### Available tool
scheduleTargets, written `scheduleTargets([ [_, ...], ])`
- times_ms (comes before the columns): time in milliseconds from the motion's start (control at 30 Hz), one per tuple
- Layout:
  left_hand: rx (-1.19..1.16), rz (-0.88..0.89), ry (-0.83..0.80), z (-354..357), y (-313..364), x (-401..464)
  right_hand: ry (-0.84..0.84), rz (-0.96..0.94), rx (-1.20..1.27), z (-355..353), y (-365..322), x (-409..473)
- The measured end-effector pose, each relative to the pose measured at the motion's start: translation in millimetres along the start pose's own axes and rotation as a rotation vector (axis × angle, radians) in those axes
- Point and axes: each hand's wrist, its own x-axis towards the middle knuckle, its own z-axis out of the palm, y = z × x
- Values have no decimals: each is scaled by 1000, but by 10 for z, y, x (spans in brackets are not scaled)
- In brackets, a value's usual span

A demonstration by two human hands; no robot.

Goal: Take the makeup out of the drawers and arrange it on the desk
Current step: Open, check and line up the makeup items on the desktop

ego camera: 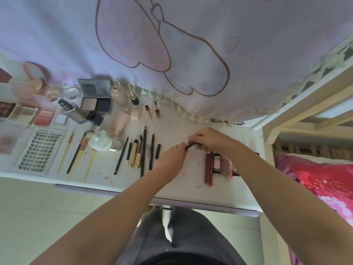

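Over the white desk (172, 184) my left hand (172, 159) and my right hand (208, 139) meet, both gripping a thin dark makeup pencil (191, 145) between them. Left of my hands lie black pencils (143, 152), a gold mascara tube (134, 154) and its wand, and yellow-handled brushes (84, 155). Several lipsticks and lip glosses (217, 165) lie in a row under my right forearm. Two open lip glosses (152, 110) lie further back.
A lash tray (39, 150), palettes (28, 113), an open grey compact (96, 97), a grey box (80, 113) and bottles fill the desk's left and back. A pink-printed curtain (172, 44) hangs behind. A bed with a red pillow (324, 180) stands at right.
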Motion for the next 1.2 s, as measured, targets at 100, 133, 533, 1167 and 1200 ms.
scheduleTargets([
  [100, 31, 28, -30, -140, -143, -151, -155, -50, 1, 48, -113, -75],
  [133, 57, 42, -37, -190, -186, -196, -180, -59, -13, 66, -148, -95],
  [533, 211, 239, -71, -412, -442, -443, -224, -102, 72, 366, -148, -325],
  [1167, 85, -153, -83, -398, -344, -66, 398, 147, 37, 830, 127, -59],
  [1200, 216, -131, -68, -377, -318, -38, 434, 135, -71, 860, 152, -19],
])
